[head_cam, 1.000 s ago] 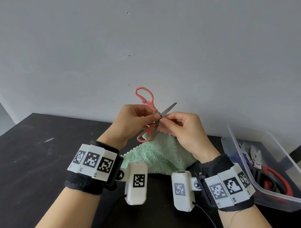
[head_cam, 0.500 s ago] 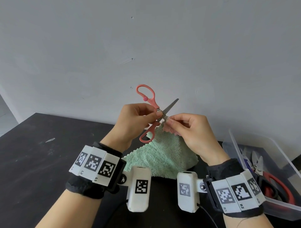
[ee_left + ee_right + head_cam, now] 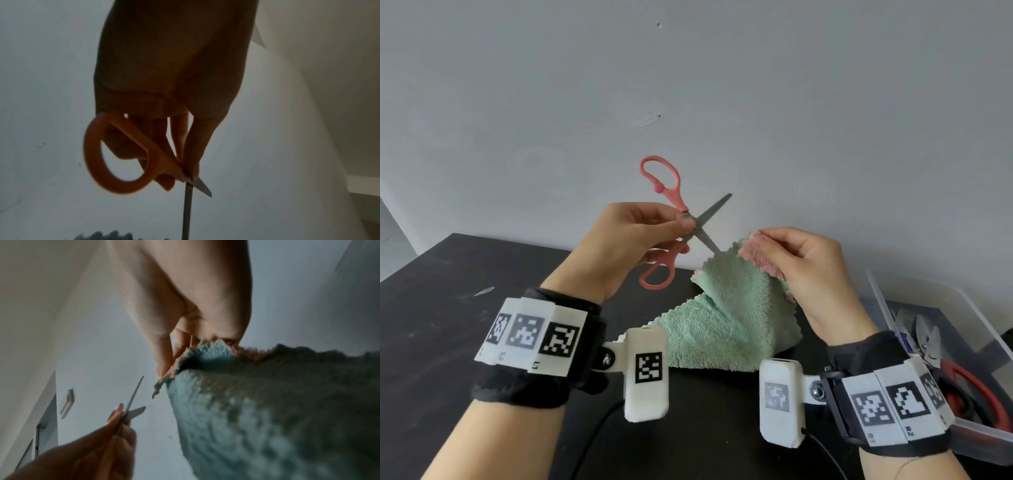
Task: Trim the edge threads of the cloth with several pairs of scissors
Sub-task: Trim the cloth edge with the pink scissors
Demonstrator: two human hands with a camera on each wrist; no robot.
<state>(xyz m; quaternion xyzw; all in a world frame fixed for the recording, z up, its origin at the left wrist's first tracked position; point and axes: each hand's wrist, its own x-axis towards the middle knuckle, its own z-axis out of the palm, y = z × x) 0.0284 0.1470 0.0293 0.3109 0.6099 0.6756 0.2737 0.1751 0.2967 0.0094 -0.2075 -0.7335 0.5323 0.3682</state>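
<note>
The cloth (image 3: 726,308) hung from the right hand (image 3: 804,270), its lower part resting on the dark table (image 3: 441,308). The right fingers (image 3: 774,240) pinched the top corner, pink side showing there, likely to hold the zigzag edge taut and raised where the blades could reach it. Just left of that corner the scissors (image 3: 681,222) were held up in the left hand (image 3: 619,243), blades spread in a cross, the lower tip near or touching the cloth edge; which, the views did not settle. The left fingers were curled around the scissors near the pivot, not through the loops as far as could be seen, a grip that seemed meant for small, close snips. At the right stood a clear box (image 3: 976,442) with more scissors (image 3: 969,387) inside, kept within reach, presumably for swapping pairs.
</note>
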